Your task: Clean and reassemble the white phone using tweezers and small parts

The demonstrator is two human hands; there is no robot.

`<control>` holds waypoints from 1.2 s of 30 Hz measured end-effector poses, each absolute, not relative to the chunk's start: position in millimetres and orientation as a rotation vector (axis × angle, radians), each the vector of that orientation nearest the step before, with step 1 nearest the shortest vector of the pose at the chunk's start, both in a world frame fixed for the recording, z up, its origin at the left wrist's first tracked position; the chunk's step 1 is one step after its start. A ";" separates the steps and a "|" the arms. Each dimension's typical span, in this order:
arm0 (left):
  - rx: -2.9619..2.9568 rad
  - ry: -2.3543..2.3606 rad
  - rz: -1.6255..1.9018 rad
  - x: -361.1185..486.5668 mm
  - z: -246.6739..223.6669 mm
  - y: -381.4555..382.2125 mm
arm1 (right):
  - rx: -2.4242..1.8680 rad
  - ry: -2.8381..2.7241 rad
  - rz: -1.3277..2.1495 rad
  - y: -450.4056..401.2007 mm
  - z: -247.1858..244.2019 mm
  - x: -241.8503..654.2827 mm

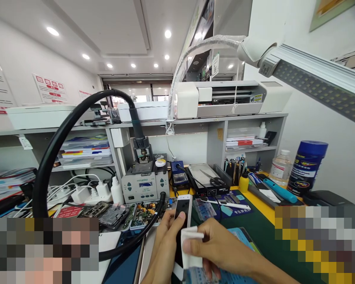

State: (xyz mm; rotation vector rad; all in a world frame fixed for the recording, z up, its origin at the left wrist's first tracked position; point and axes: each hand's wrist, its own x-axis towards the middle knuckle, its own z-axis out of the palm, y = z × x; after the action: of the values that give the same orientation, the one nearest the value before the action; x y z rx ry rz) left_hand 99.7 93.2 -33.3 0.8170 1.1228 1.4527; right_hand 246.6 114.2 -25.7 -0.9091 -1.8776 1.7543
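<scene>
A white smartphone (183, 203) with a dark screen is gripped upright in my left hand (165, 246), the thumb lying across its front. My right hand (220, 242) pinches a folded white wipe (193, 256) between thumb and fingers. That wipe is beside the phone's lower right and overlaps its edge in view; whether it touches the glass I cannot tell. A blue printed mat (239, 236) lies under and behind my right hand. The lower end of the phone is partly hidden by my hands and the wipe.
A hot air rework station (144, 189) stands behind, its thick black hose (44, 157) arching across the left. Trays of small parts (144, 213) lie nearby. Scissors (214, 179) rest on a black-sided device. At right are a blue-capped can (306, 169) and a lamp (319, 75) overhead.
</scene>
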 end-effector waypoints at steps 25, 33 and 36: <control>0.872 1.119 1.423 97.9 -20.2 83.4 | -0.977 -1.845 1.838 115.2 -26.0 244.3; 0.905 1.107 1.406 98.7 -14.8 79.0 | -0.920 -1.952 1.866 116.1 -23.4 249.8; 0.957 1.087 1.381 99.3 -12.9 78.1 | -0.906 -1.848 1.832 121.2 -23.7 251.3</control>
State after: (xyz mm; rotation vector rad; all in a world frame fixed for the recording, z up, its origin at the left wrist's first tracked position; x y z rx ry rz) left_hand 99.3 78.1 -12.9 0.9572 1.0873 1.3811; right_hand 251.3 121.2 -23.7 -0.9065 -1.8477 1.8323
